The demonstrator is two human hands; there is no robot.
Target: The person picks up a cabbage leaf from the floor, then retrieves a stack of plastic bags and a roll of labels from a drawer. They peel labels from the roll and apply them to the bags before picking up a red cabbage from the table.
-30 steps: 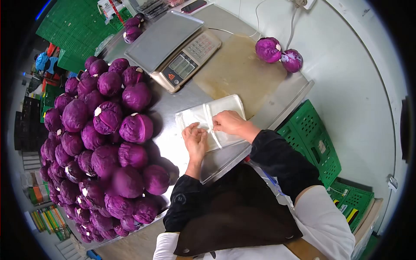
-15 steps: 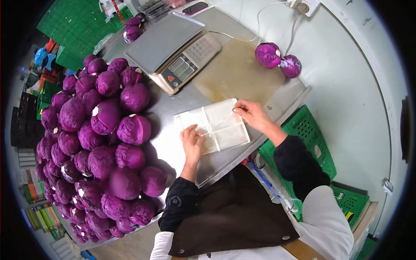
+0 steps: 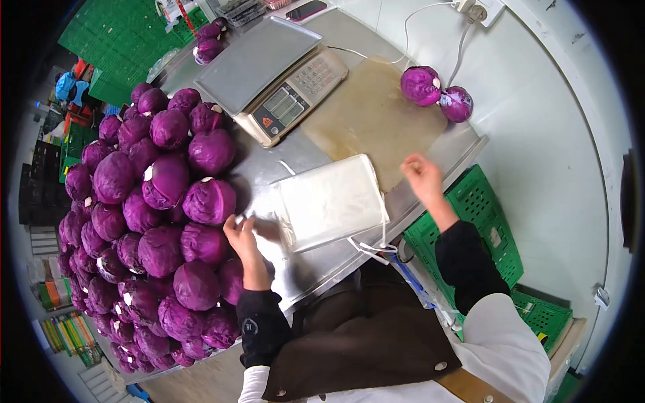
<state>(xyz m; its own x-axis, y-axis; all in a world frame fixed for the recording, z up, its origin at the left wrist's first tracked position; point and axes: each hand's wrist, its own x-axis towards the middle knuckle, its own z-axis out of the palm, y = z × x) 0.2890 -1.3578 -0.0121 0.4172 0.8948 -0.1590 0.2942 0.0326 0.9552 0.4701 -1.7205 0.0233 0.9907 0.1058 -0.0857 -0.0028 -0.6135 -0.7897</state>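
Note:
A stack of clear plastic bags (image 3: 332, 205) lies flat on the metal table, its white tie (image 3: 368, 250) loose along the front edge. Another pale strip, perhaps the tie's other end, pokes out behind the stack. To the left of the bags, my left hand (image 3: 244, 245) hovers beside the heap of red cabbages (image 3: 209, 200), fingers apart and holding nothing. On the other side, my right hand (image 3: 424, 181) is raised above the table's right edge. Its fingers are curled together, with nothing visible in them.
A digital scale (image 3: 285, 107) stands behind the bags. Two red cabbages (image 3: 421, 85) sit by the wall at the back right. A phone (image 3: 306, 10) lies at the far end. Green crates (image 3: 487, 218) stand below the table on the right.
The tie that crossed the bag stack has come off its top and now hangs loose at the front. Both hands have left the stack, the left moving left and the right moving right.

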